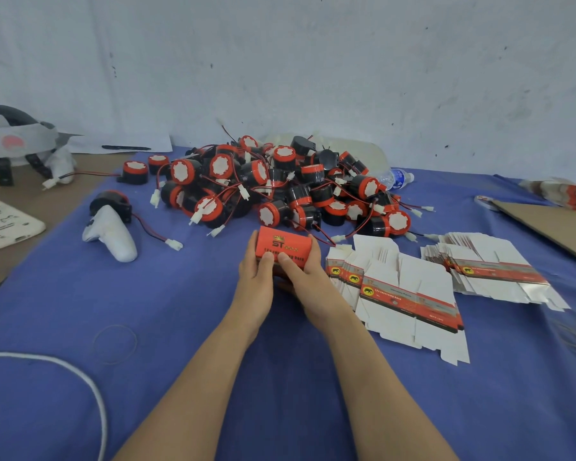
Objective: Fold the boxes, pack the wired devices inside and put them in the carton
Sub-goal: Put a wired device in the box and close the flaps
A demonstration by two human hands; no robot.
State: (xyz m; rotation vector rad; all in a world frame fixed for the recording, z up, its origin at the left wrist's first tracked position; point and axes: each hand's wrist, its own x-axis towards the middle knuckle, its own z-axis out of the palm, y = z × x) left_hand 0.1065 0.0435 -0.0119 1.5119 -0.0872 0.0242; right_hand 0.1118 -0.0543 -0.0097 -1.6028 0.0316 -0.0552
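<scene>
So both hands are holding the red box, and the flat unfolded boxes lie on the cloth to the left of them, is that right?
Not quite. The left hand and right hand do hold the red box, but the flat unfolded boxes lie to their right, as the head view shows.

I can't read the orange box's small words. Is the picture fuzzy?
Head view: a bit, the orange box between the left hand and right hand looks soft, only "ST" reads clearly; head view's right edge smears the flat boxes.
</scene>
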